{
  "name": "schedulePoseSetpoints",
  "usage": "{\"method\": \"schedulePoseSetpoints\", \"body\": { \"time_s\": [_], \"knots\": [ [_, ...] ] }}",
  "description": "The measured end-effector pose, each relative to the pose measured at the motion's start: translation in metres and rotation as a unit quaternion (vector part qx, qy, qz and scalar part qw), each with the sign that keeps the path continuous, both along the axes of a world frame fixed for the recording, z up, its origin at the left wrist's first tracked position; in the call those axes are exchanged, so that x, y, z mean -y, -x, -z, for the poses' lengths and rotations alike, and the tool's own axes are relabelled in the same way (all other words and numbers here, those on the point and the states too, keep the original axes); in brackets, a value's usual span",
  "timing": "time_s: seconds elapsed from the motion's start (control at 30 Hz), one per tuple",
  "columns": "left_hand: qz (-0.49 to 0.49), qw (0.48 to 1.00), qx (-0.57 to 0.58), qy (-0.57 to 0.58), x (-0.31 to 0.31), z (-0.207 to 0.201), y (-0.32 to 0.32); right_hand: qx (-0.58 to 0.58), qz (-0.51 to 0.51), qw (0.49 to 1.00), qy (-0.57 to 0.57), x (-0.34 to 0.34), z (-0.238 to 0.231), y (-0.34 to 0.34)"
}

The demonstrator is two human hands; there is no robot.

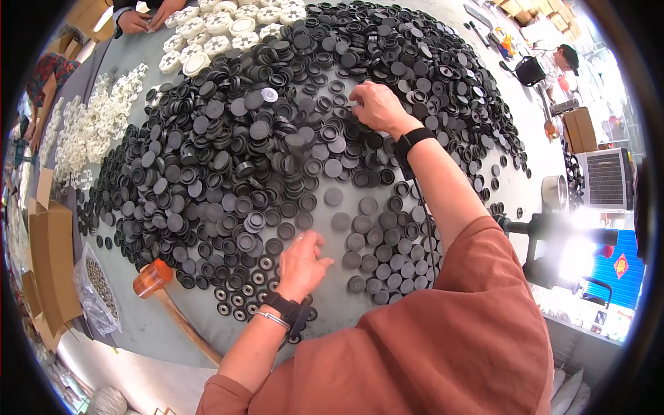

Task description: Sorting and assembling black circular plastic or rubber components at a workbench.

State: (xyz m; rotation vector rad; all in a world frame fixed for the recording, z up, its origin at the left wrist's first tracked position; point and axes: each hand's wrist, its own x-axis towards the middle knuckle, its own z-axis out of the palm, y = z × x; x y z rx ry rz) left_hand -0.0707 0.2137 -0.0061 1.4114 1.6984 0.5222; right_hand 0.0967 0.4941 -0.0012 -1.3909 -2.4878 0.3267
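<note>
Round black plastic caps [207, 173] lie in a broad heap across the table, some cup side up, others showing flat grey-black faces. My right hand [380, 107] reaches into the heap's far middle; its bent fingers are apart, just above loose caps, and none shows in its grasp. Closer in, my left hand [302, 263] hovers over bare table, thumb and fingers loosely spread with nothing between them. Beside it are caps with metal ring-shaped centres [238, 301]. A group of flat-side-up caps [380, 252] lies right of my left hand, mostly in a single layer.
A mallet with an orange head [153, 278] lies at the near left, beside a clear bag of small parts [100, 287] and a cardboard box [52, 270]. White round parts [214, 31] and small white pieces [97, 131] fill the far left. Another person's hands [149, 19] work there.
</note>
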Motion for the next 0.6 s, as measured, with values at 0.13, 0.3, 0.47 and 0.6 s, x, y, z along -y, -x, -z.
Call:
{"method": "schedulePoseSetpoints", "body": {
  "time_s": [0.13,0.3,0.47,0.6],
  "knots": [
    [0.005,1.000,-0.009,-0.005,0.001,0.003,0.001,0.128,-0.009,0.992,0.012,0.001,-0.006,0.010],
    [0.004,1.000,-0.006,-0.005,0.001,0.002,0.000,0.161,-0.022,0.985,0.052,-0.002,-0.009,0.013],
    [0.000,1.000,-0.004,0.005,0.000,0.001,-0.001,0.104,0.013,0.987,0.120,-0.006,-0.021,0.006],
    [-0.001,1.000,-0.006,0.000,0.001,0.001,0.001,-0.410,0.151,0.788,0.434,0.000,-0.027,-0.014]
  ]
}}
